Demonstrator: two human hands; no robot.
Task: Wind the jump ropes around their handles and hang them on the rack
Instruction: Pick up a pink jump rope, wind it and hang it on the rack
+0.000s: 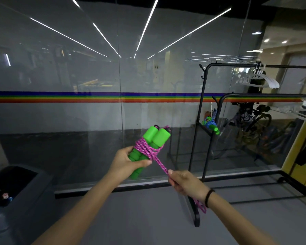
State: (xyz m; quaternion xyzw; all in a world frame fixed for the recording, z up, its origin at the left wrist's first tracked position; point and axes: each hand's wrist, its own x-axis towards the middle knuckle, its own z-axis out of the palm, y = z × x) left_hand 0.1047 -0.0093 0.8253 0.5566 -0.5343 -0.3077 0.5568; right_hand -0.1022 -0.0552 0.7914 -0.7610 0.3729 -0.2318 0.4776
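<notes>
A grey floor [148, 218] fills the lower part of the frame. On it, at right, stands a black garment rack [204, 106], its foot bar reaching toward bottom centre. A wound blue jump rope [211, 125] with green handles hangs on the rack's left post, right of centre. White hangers [261, 78] hang from its top bar at upper right. A dark bin [16, 188] sits on the floor at lower left. A glass partition [95, 112] rises from a black base rail across the middle.
</notes>
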